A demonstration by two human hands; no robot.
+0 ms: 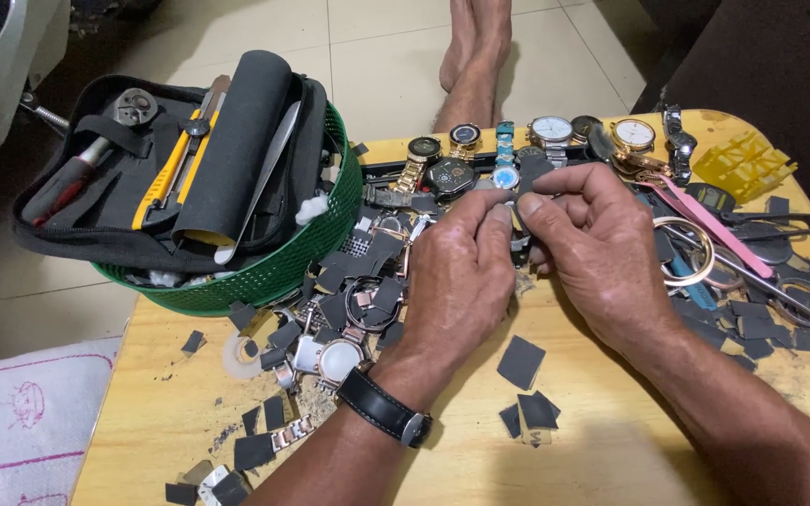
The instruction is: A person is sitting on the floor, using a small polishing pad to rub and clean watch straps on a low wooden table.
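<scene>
Left hand (pixel 461 272) and right hand (pixel 592 253) meet fingertip to fingertip above pale wooden table (pixel 611 450), both pinched narrow on small dark watch part (pixel 520 245), mostly hidden between fingers. Likely fine fitting work: best done with steady pinch, wrists braced on table. Row of metal-cased wristwatches (pixel 517 155) just beyond hands. Green mesh basket holding black tool pouch (pixel 236 187) far left of hands. Dark square scraps (pixel 521 361) near wrists.

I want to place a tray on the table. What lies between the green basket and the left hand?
In the head view, a heap of dark grey cut squares and loose watch cases fills the tabletop between the green basket and the left hand.
</scene>
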